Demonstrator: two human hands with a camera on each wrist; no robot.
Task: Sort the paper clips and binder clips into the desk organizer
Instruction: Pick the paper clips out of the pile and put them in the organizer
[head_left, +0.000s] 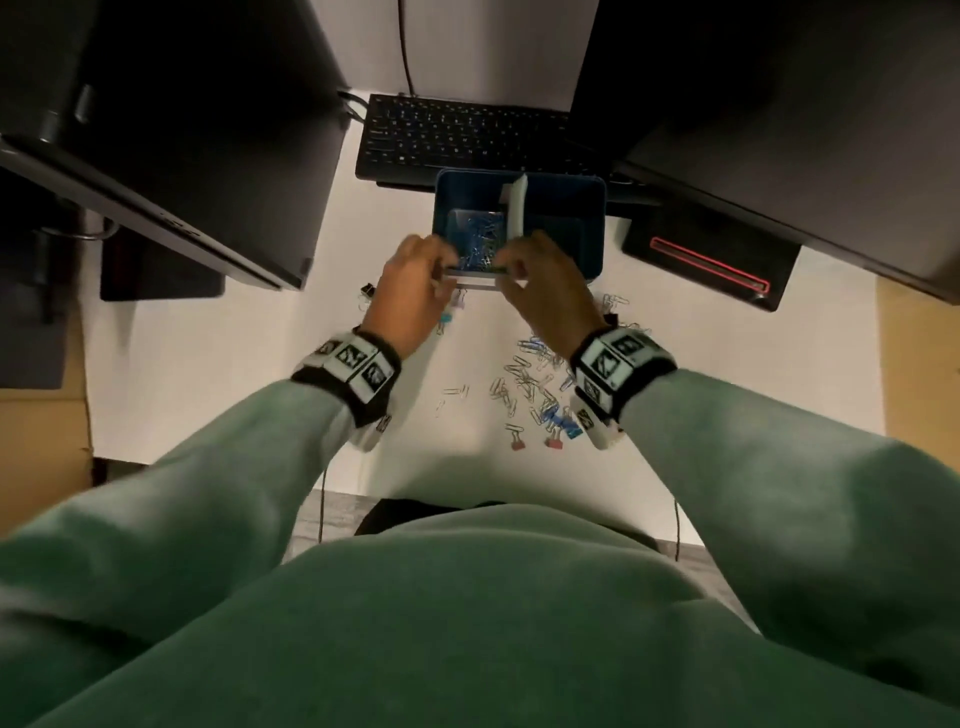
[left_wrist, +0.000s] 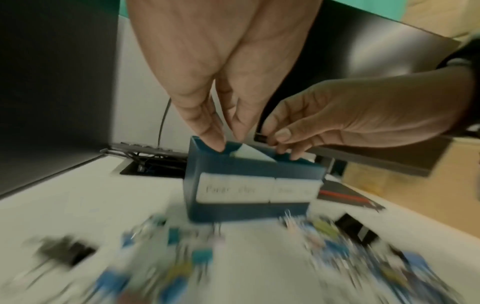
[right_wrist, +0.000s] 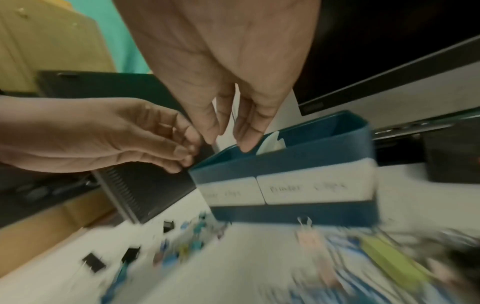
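Observation:
The blue desk organizer (head_left: 596, 218) (left_wrist: 233, 170) (right_wrist: 285, 164) stands mid-desk, and a white divider (head_left: 518, 208) splits it in two. Its left compartment holds a heap of paper clips (head_left: 480, 239); the right one looks dark. White labels (right_wrist: 311, 189) cover its front. My left hand (head_left: 441, 255) (left_wrist: 228, 142) and right hand (head_left: 511, 255) (right_wrist: 228, 144) hover at the near rim of the left compartment, fingers pointing down, nothing visible between them. Loose paper clips (head_left: 530, 374) and coloured binder clips (head_left: 561, 423) lie on the desk below my right wrist.
A black keyboard (head_left: 467, 135) sits behind the organizer. Dark monitors overhang at the left (head_left: 182, 130) and right (head_left: 779, 104). A black box with a red line (head_left: 711, 265) is to the organizer's right. A black binder clip (head_left: 368, 288) lies beside my left hand.

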